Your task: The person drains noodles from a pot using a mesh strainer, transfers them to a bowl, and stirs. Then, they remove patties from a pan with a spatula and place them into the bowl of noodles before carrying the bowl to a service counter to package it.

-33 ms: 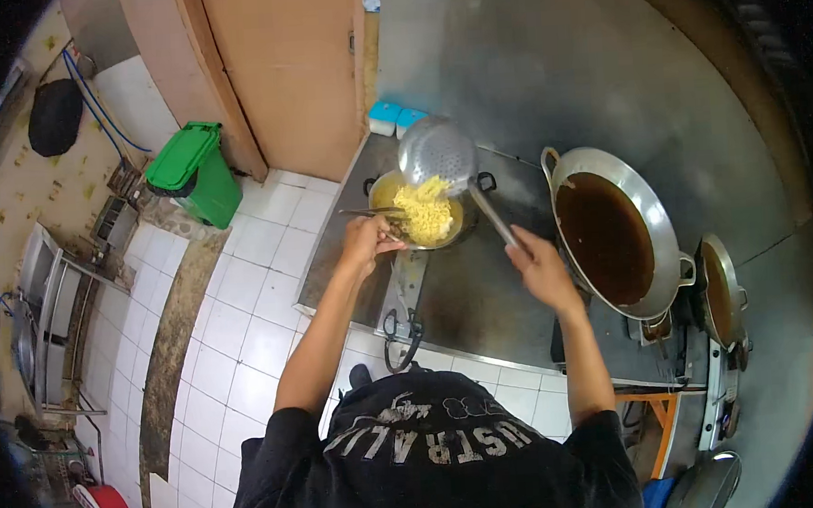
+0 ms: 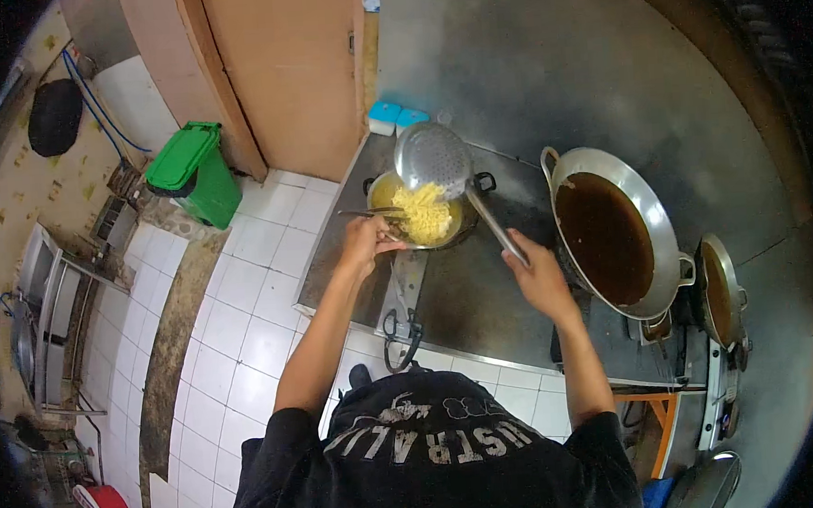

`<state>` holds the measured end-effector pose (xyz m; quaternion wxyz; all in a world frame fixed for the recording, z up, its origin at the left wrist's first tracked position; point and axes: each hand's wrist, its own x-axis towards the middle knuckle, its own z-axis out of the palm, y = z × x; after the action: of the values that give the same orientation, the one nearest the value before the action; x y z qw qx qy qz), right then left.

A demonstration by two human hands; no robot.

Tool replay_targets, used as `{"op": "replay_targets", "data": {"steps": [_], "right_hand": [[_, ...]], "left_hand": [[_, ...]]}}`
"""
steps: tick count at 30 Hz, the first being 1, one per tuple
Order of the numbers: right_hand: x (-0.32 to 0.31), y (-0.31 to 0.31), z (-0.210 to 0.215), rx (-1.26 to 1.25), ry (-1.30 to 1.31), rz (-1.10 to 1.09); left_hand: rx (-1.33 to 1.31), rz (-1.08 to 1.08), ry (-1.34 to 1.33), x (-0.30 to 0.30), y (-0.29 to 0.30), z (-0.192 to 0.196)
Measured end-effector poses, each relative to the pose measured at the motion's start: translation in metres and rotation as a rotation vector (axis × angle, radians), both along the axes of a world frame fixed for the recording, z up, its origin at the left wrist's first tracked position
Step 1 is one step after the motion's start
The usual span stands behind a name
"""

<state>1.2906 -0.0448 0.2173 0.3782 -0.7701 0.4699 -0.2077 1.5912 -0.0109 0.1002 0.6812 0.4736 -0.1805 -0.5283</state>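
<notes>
A metal pot (image 2: 465, 215) with black side handles stands on the dark stove top, partly hidden by what is above it. Yellow noodles (image 2: 426, 217) are heaped over its mouth. My right hand (image 2: 536, 269) is closed round the long handle of a perforated skimmer (image 2: 432, 152). The skimmer's bowl is tipped above the pot's far side, touching the noodles. At the pot's near left rim, my left hand (image 2: 367, 242) grips a thin metal utensil (image 2: 364, 212) whose end reaches into the noodles. Its exact kind is unclear.
A big two-handled wok (image 2: 663, 229) of dark brown liquid sits to the right, with a second wok (image 2: 718, 291) beyond it. Two blue-lidded containers (image 2: 398, 118) stand by the wall. A green bin (image 2: 199, 178) is on the tiled floor near the door (image 2: 288, 75).
The skimmer's bowl has shifted slightly left, and my right hand has moved a little left and down with it. My left hand stays nearly in place.
</notes>
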Motion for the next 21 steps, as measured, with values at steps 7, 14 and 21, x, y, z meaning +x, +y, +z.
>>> {"op": "replay_targets", "data": {"steps": [7, 14, 21], "right_hand": [[0.01, 0.021, -0.004, -0.41, 0.042, 0.01], [-0.007, -0.065, -0.064, -0.256, 0.049, -0.152], [0.011, -0.1, -0.096, -0.327, 0.443, -0.119]], "left_hand": [[-0.029, 0.046, 0.017, 0.008, 0.005, -0.013], [-0.034, 0.086, 0.029, 0.005, 0.026, -0.024], [0.059, 0.209, 0.038, 0.004, 0.097, -0.051]]}}
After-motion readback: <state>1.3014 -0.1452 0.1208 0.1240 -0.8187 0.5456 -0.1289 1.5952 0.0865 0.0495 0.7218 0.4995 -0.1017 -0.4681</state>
